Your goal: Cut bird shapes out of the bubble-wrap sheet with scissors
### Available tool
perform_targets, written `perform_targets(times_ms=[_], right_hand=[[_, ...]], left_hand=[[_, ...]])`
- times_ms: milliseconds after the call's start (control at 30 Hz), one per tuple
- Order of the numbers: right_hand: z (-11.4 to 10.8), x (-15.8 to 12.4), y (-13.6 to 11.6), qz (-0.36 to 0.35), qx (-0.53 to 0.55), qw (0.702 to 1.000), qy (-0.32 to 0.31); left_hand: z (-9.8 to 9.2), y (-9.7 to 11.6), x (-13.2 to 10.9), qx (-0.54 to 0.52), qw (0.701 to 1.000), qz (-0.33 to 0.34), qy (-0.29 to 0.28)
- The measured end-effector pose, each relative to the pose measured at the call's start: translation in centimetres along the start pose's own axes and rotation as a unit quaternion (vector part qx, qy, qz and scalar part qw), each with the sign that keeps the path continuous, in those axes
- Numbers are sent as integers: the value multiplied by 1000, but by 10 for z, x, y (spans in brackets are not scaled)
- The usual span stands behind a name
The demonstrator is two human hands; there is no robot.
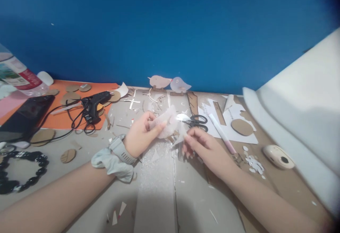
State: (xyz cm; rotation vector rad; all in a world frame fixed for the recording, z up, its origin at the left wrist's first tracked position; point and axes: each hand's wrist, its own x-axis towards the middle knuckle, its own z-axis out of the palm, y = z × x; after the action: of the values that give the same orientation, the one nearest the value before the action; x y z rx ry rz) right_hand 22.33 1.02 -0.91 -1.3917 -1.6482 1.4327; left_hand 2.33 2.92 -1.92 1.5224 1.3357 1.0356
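Observation:
My left hand (142, 132), with a watch and a pale scrunchie at the wrist, pinches a crumpled, translucent whitish sheet (166, 121) between thumb and fingers. The fingertips of my right hand (199, 142) are closed on a thin see-through piece (181, 134) at the sheet's right side. I cannot tell whether the two parts are joined. Just behind my right hand lie scissors (196, 120) with black handles, their blades partly behind the sheet. Beneath my hands runs a long strip of clear, shiny film (156, 190) on the grey table.
Two bird cutouts, one pink (159, 81) and one bluish (180, 85), stand by the blue wall. A black glue gun (94, 105) rests on orange paper (79, 118). A marker (221, 134), a cardboard oval (241, 127) and scraps lie right; a bottle (22, 73) stands left.

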Motion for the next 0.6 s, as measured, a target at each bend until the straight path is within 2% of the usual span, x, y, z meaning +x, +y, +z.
perform_targets(times_ms=[133,600], right_hand=[[1,0,1,-11,-12,1000,4],[0,0,0,-7,-19,1000,7]], left_hand=[[0,0,1,6,1000,9,7],[0,0,1,-31,999,17,-21]])
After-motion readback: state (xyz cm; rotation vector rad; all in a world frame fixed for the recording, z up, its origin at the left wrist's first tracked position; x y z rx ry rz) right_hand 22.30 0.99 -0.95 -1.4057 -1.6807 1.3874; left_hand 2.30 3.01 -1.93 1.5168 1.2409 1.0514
